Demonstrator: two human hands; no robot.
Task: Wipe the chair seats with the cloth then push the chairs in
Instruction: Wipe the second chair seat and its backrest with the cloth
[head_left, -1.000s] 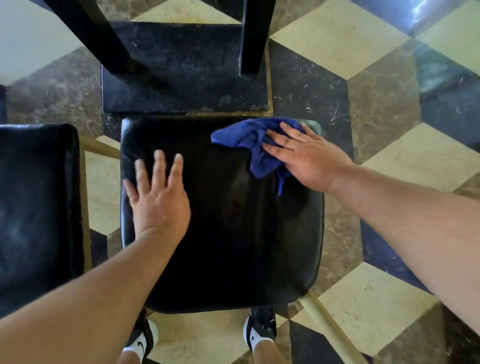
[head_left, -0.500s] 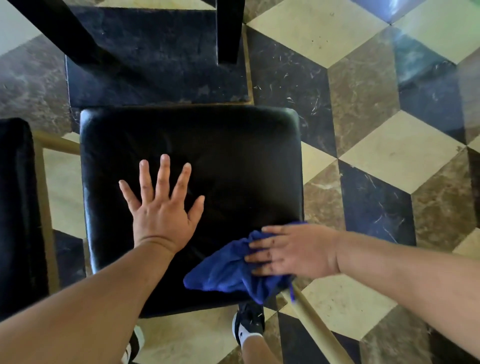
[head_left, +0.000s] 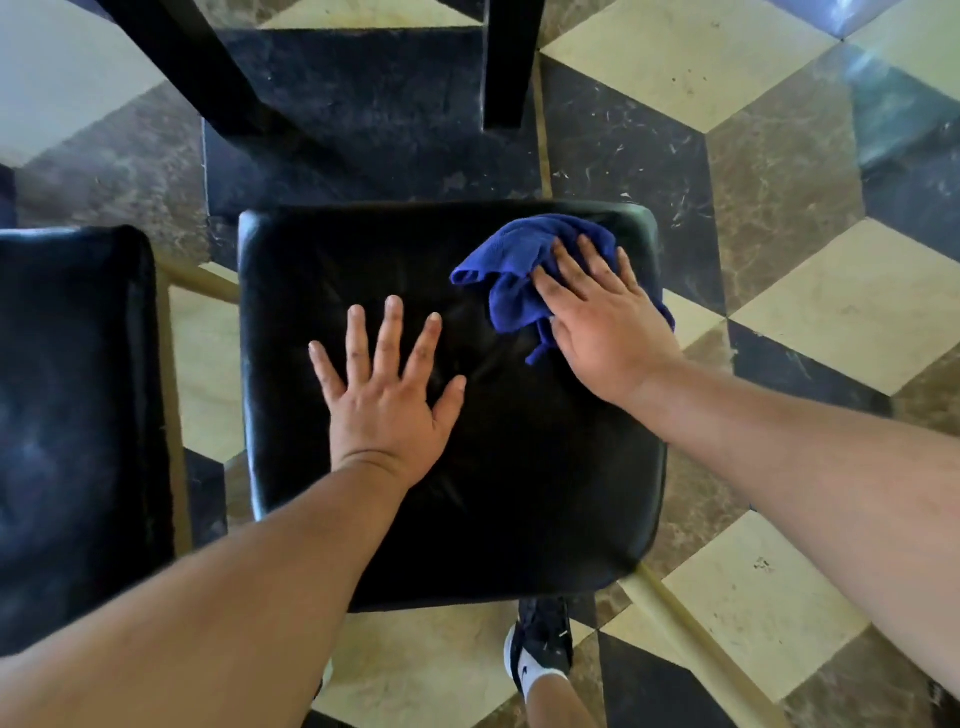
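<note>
While left grip (head_left: 387, 405) rests flat on seat (head_left: 519, 493), flat right grip (head_left: 602, 322) presses cloth (head_left: 511, 260)

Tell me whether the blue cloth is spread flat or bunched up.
Bunched up: the cloth lies in crumpled folds under the right hand on the seat.

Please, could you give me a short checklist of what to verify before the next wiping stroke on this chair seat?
1. Crumpled blue cloth lies under the flat right hand: ok.
2. Left hand rests spread on the black padded square seat, steadying it: ok.
3. Nothing but hands and cloth lies on this seat: ok.
4. Whole seat already wiped: cannot tell.
5. Second black padded seat on the left wiped: cannot tell.
</note>
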